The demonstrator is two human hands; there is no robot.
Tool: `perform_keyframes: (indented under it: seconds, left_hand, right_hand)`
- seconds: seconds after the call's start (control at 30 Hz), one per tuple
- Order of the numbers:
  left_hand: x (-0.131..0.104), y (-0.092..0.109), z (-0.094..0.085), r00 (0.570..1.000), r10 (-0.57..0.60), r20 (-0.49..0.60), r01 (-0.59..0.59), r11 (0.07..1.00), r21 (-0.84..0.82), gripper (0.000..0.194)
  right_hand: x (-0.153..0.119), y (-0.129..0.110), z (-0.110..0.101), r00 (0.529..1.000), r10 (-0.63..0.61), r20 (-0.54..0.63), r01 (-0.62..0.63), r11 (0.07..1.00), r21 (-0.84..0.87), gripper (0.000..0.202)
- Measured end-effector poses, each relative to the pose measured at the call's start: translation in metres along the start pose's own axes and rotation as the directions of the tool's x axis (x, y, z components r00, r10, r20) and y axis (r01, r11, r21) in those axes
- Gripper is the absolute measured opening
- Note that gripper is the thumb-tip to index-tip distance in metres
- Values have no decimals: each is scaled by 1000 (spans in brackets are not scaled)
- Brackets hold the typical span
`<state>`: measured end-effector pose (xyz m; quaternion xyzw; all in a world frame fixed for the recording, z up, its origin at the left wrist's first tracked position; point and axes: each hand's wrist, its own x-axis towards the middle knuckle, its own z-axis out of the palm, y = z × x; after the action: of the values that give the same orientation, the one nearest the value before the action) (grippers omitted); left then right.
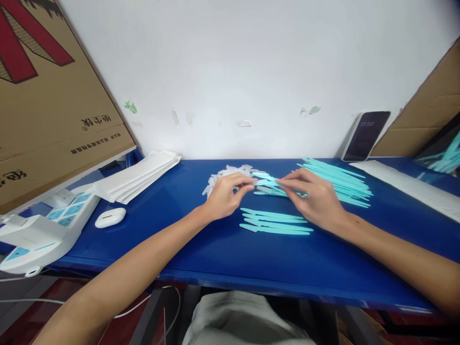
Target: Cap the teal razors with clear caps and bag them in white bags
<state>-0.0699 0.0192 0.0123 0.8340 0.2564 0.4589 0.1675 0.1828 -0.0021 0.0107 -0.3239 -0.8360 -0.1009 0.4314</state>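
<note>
Between my two hands is a turquoise eyebrow razor (266,182), held above the blue table. My left hand (227,194) pinches its blade end, which looks paler, as if covered by a clear cap; the fingertips hide the detail. The thumb and fingers of my right hand (314,194) are closed on the handle side. Just behind my left hand lies a heap of translucent caps (233,170). Several razors (275,223) are laid in a row nearer me, blade ends to the left. A larger pile of turquoise razors (338,182) is beyond my right hand.
At the left stand a cardboard box (61,110), a stack of white packets (140,176), a white earphone case (110,218) and a power strip (68,215) with plugs. A phone (366,136) leans on the wall (233,72). A white sheet (409,187) lies at the right.
</note>
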Motion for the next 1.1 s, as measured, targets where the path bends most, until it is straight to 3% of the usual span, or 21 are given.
perform_keyframes:
  seconds: [0.1,0.17,0.23,0.4,0.73,0.93,1.0,1.1]
  left_hand:
    - [4,1,-3,994,-40,-97,38,999,-18,17]
    - [6,0,-5,965,-113,-236,101,993,-65,18]
    - [8,-2,-7,935,-179,-307,148,981,-122,19]
    - [6,-5,-7,942,-231,-243,185,963,-198,15]
    - [4,-6,-4,945,-232,-230,178,956,-233,16]
    - [1,-6,-3,961,-193,-198,153,968,-201,13]
    - [0,-5,-3,971,-145,-187,127,986,-107,10]
    - [1,-3,-4,980,-101,-169,103,995,2,6]
  right_hand:
    - [1,4,1,1000,17,-1,-17,1000,-25,25]
    - [3,5,0,1000,15,-12,-15,999,-29,25]
    - [3,4,-2,1000,-15,-19,14,1000,-7,24]
    - [4,-1,-5,996,-86,-29,88,995,45,28]
    - [4,-2,-5,1000,-8,-25,9,997,72,26]
    - [2,-6,-3,989,137,46,-144,968,205,20]
    - [2,-8,-3,959,259,117,-282,914,292,20]
    - [4,-10,-2,872,419,252,-489,747,450,25]
